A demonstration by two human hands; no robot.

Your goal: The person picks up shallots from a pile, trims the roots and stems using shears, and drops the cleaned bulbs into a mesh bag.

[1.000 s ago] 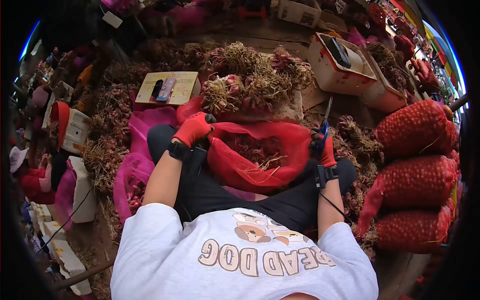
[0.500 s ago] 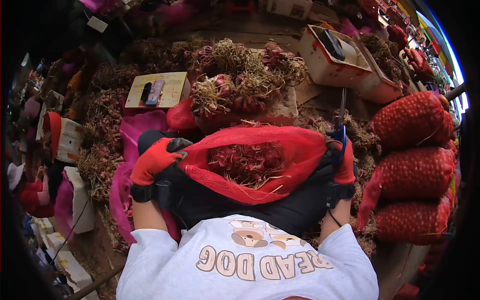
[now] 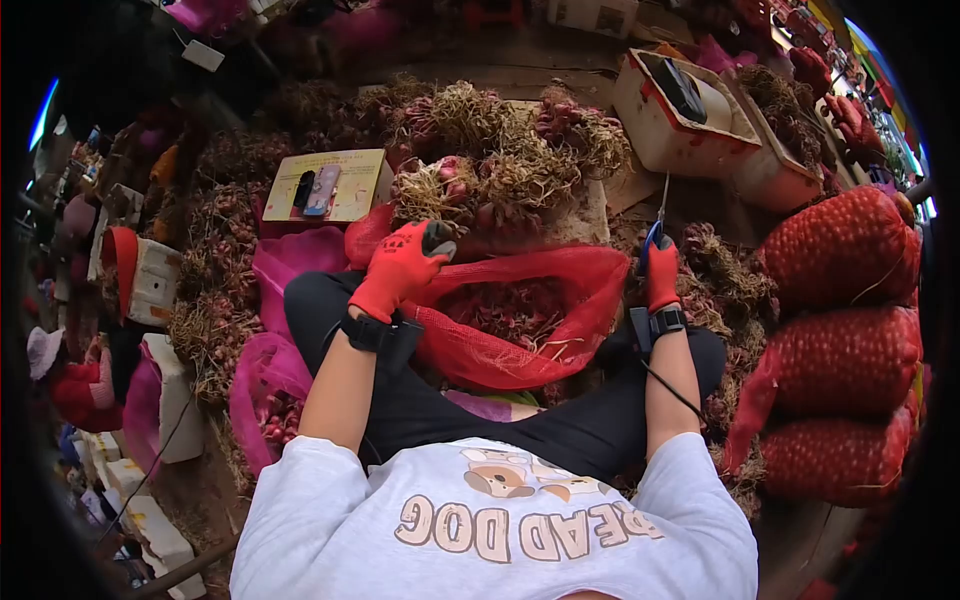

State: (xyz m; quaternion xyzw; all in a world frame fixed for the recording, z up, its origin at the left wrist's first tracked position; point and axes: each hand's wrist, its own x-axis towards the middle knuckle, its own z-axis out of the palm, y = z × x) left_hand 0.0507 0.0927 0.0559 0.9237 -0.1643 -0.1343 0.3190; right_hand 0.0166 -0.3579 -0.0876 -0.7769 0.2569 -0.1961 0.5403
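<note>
My left hand (image 3: 402, 266), in a red glove with dark grey fingertips, is just below a bunch of dried shallots (image 3: 435, 190); its fingers are slightly bent and apart, and I see nothing held in them. Blue-handled scissors (image 3: 656, 232) are in my right hand (image 3: 661, 272), gloved the same way, with the blades pointing away from me. Between my hands a red mesh bag (image 3: 500, 373) lies with its mouth wide, over my crossed legs. Loose reddish shallots (image 3: 505, 312) fill part of it.
A yellow box (image 3: 350, 190) with a phone (image 3: 321, 191) on it is at the upper left. Full red mesh sacks (image 3: 840, 355) are stacked on the right. White foam boxes (image 3: 670, 140) stand at the back right. Pink mesh (image 3: 262, 385) holds shallots beside my left leg.
My left hand has let go of the bag's rim and moved up and right, towards the shallot bunch. My right hand has left the rim too, still with the scissors. The bag's mouth has narrowed.
</note>
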